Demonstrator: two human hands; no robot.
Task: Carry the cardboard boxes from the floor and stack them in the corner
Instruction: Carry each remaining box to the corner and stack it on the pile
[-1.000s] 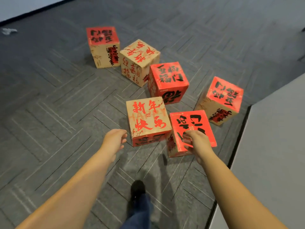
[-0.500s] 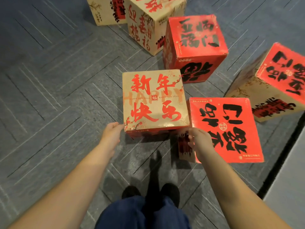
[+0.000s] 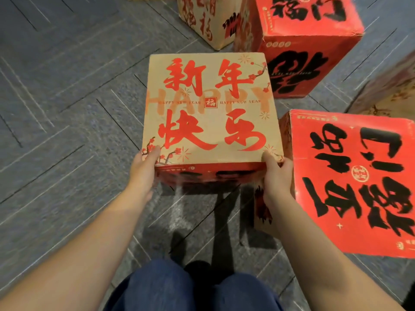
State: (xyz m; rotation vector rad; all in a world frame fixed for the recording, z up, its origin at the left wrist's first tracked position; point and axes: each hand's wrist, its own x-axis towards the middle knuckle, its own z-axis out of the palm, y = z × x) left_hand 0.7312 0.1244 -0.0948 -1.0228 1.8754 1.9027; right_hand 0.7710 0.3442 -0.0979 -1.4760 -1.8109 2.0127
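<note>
A tan cardboard box (image 3: pixel 208 108) with red characters and "HAPPY NEW YEAR" on its top sits right in front of me. My left hand (image 3: pixel 143 170) grips its near left corner, thumb on the top face. My right hand (image 3: pixel 277 178) grips the near right corner the same way, thumb on top. The fingers of both hands are hidden behind the box's sides. I cannot tell whether the box rests on the floor or is just off it.
A red-topped box (image 3: pixel 350 182) lies close on the right, nearly touching my right hand. Behind stand another red box (image 3: pixel 298 34), a tan box (image 3: pixel 202 21) and a tan box's corner (image 3: pixel 386 95). Grey carpet (image 3: pixel 67 108) stretches left. My knees (image 3: pixel 190 288) are below.
Both hands have gone from hovering near the tan box to gripping its near corners. My view has dropped closer to the boxes and my knees are bent.
</note>
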